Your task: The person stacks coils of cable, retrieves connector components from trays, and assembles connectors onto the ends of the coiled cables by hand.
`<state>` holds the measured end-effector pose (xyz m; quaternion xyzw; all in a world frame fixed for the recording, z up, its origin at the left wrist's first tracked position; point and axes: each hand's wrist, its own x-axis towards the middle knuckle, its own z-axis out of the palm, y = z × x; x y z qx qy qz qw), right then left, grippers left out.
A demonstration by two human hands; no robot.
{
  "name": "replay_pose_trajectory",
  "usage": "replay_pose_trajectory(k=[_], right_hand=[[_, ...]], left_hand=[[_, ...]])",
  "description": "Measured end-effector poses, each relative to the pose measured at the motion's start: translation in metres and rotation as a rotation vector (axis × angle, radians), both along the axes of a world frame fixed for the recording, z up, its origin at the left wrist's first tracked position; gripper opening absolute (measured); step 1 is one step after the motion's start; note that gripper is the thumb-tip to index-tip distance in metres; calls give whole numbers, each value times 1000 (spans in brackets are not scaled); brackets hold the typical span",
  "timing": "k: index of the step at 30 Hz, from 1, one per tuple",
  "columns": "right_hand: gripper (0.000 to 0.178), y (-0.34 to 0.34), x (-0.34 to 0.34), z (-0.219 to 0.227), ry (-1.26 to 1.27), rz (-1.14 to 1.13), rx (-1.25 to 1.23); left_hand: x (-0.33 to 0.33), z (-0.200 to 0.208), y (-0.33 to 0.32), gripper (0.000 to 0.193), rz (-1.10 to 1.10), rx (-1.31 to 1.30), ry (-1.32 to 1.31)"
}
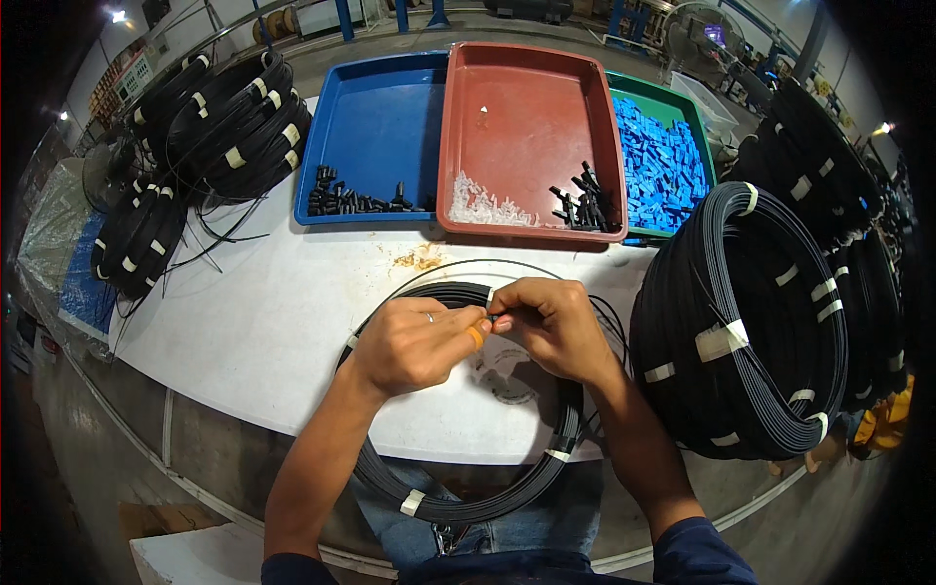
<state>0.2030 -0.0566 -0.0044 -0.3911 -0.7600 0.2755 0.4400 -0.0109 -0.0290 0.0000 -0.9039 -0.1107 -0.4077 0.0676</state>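
My left hand (419, 343) and my right hand (554, 327) meet over the far side of a coil of black cable (487, 505). Both have thumb and fingers pinched together, tip against tip. Between them shows a small dark piece (492, 317), mostly covered by the fingers, so its kind cannot be made out. An orange band (475, 337) wraps a finger of my left hand. The coil lies partly on the white table (234, 331) and overhangs its near edge above my lap. White tape (412, 502) binds it in several places, and loose strands arc beyond my hands.
Behind the coil stand a blue tray (380, 107) with black fittings, a red tray (531, 107) with clear and black pieces, and a green tray (704, 125) of blue connectors. Taped cable coils rise at the right (682, 341) and the far left (239, 127).
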Motion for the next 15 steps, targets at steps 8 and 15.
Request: replay_pose_trajectory(k=[8, 15], right_hand=[[25, -3, -3, 0, -133, -92, 330], [19, 3, -3, -8, -9, -19, 93]], left_hand=[[1, -7, 0, 15, 4, -557, -251], [3, -6, 1, 9, 62, 62, -31]])
